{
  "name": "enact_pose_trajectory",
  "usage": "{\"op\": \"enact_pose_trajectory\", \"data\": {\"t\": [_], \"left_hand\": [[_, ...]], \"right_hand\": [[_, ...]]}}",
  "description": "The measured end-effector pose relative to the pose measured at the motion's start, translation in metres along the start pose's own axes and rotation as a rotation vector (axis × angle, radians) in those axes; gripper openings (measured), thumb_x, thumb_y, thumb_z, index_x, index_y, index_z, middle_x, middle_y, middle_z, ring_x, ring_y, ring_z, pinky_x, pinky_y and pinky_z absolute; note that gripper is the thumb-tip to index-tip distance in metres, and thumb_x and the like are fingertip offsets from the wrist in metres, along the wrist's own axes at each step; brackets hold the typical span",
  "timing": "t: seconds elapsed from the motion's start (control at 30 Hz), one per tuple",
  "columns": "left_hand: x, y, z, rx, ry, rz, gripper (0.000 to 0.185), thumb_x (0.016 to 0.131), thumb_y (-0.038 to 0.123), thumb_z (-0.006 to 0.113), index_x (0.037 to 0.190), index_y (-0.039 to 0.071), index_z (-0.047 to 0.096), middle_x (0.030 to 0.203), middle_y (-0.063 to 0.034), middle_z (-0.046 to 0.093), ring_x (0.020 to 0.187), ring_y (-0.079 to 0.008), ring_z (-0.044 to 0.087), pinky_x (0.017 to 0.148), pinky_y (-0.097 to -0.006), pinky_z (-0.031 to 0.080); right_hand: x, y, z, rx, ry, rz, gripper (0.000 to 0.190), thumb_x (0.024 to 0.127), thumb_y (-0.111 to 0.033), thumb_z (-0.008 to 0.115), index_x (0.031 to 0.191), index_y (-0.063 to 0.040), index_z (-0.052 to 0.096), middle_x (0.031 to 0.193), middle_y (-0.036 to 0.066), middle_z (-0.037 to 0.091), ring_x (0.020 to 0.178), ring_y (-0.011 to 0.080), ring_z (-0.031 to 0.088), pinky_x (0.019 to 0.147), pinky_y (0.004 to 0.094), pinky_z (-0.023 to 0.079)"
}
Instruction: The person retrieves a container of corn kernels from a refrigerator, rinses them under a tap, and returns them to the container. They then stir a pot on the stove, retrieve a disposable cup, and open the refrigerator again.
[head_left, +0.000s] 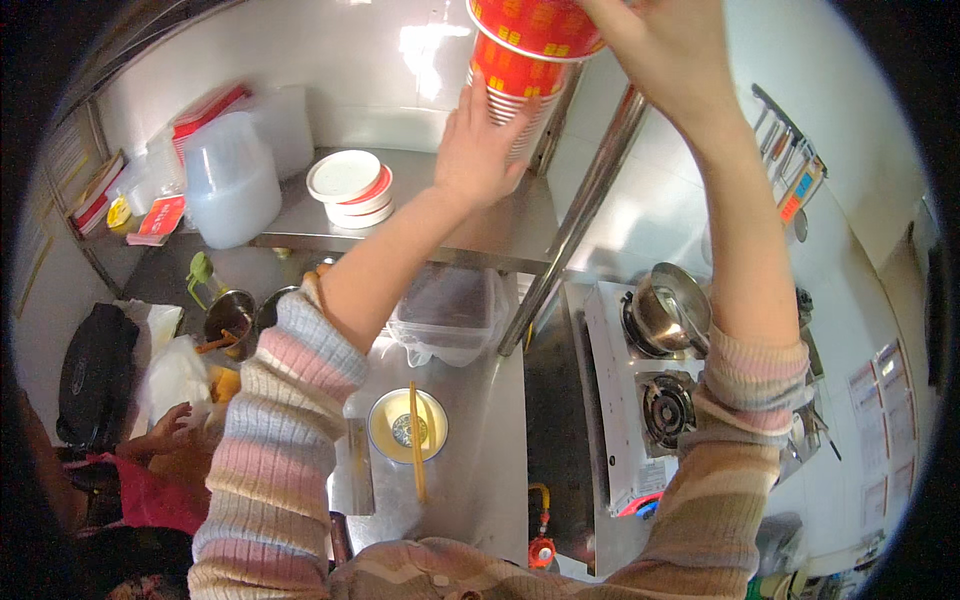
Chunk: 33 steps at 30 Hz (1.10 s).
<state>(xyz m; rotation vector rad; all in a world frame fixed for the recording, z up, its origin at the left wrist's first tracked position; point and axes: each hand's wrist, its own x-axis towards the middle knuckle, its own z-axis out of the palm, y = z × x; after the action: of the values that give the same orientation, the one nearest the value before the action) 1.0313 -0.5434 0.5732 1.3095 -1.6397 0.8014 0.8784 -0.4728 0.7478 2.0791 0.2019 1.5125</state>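
Observation:
A tall stack of red paper buckets with yellow print and white rims (517, 82) stands at the right part of the steel shelf. My left hand (484, 142) is spread against the side of this stack. At the top edge, my right hand (660, 52) is at a larger red paper bucket (536, 22), seen above the stack; its fingers are partly cut off by the frame, so its hold is not fully visible. Below my arms, a white enamel bowl (386, 427) with a blue rim sits on the steel counter, with wooden chopsticks (418, 465) laid across it.
White lids (345, 176) and stacked translucent tubs (229, 180) occupy the shelf (420, 244). A slanting steel post (585, 217) divides counter and gas stove (611, 420), which carries a steel pot (667, 307). Clear plastic containers (446, 315) are under the shelf. Another person's hand (169, 427) is at left.

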Motion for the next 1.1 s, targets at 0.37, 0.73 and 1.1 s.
{"op": "enact_pose_trajectory", "data": {"t": [0.37, 0.73, 1.1], "left_hand": [[0.048, -0.03, 0.055, 0.257, -0.01, -0.01, 0.069, 0.07, 0.031, 0.063, 0.13, 0.026, 0.029, 0.128, -0.0264, 0.025, 0.116, -0.0407, 0.033, 0.089, -0.0441, 0.039], [0.015, -0.05, 0.103, 0.276, -0.751, -0.017, 0.067, 0.077, 0.053, 0.049, 0.132, 0.023, 0.028, 0.137, -0.0279, -0.004, 0.123, -0.0449, 0.022, 0.095, -0.0464, 0.034], [-0.017, -0.056, 0.078, -0.226, -0.367, -0.204, 0.072, 0.08, 0.055, 0.042, 0.132, 0.008, 0.027, 0.134, -0.0276, 0.021, 0.12, -0.0382, 0.032, 0.097, -0.0413, 0.031]], "right_hand": [[-0.124, 0.016, -0.073, 0.248, 0.24, 0.753, 0.022, 0.077, -0.011, 0.065, 0.09, 0.0, 0.051, 0.108, 0.012, 0.053, 0.093, 0.0138, 0.052, 0.086, 0.0248, 0.038], [-0.179, 0.027, -0.091, 0.416, 0.269, 1.161, 0.025, 0.082, -0.016, 0.059, 0.098, 0.0, 0.049, 0.095, 0.005, 0.055, 0.086, 0.0078, 0.051, 0.077, 0.022, 0.042], [-0.186, -0.016, -0.029, 1.55, 0.447, 1.633, 0.039, 0.09, -0.025, 0.042, 0.123, -0.005, 0.039, 0.125, 0.012, 0.042, 0.115, 0.0255, 0.041, 0.098, 0.0441, 0.031]]}}
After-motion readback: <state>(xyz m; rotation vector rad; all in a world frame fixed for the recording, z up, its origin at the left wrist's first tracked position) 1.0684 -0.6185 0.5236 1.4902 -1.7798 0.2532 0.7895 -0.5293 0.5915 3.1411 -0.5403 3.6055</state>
